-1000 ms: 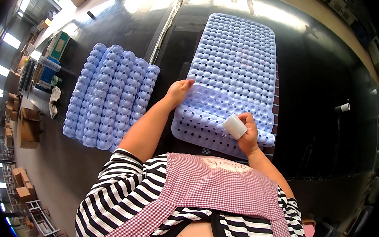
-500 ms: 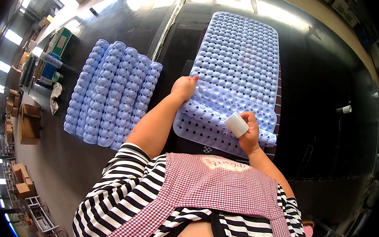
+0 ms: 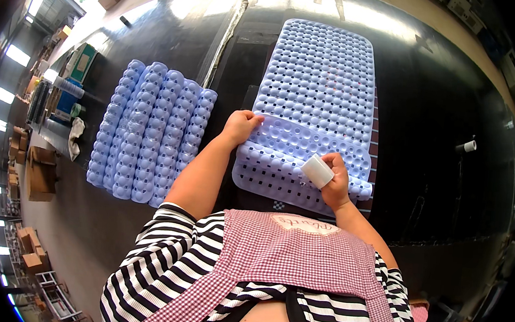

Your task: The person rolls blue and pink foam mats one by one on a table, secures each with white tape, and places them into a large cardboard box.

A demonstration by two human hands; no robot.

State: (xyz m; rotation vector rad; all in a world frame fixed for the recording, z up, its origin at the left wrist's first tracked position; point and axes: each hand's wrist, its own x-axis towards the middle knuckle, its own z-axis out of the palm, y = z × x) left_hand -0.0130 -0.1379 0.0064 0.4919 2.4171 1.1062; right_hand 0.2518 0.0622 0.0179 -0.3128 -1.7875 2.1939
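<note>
The left hand (image 3: 240, 125) has slid forward along the folded blue mat (image 3: 317, 99), fingers pinching its edge; the right hand (image 3: 334, 180) grips a white roll (image 3: 318, 170); the fold looks nearly set.

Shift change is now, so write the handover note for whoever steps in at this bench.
Left hand: fingers gripping the folded near edge of the blue mat, at its left side.
Right hand: holds a small white roll and rests on the fold's right side.
Mat lies lengthwise on the dark table; only its near end is turned over.
Done: a row of rolled blue mats lies to the left.
Left: the rest of this mat is flat, unrolled.
</note>
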